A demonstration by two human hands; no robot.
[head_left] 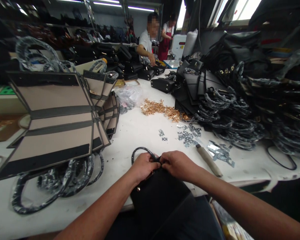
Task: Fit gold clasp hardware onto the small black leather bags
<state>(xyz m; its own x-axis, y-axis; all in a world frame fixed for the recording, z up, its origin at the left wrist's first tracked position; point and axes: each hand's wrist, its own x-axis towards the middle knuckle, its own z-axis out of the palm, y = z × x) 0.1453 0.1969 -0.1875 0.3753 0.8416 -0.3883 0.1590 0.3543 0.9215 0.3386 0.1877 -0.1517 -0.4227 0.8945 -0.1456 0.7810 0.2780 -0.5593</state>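
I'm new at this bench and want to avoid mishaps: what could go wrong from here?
The black piece, pinched by the left hand and right hand, reaches past the table's near edge; it might slip down if released. The loose gold-coloured parts could scatter if knocked. The stick-like tool lies near the edge and right forearm, so might get nudged off.

Two people point(145, 41) are beyond the tabletop point(137, 133); one gold-coloured fastener heap point(160, 110) and one cylindrical tool point(209, 161) lie on it.
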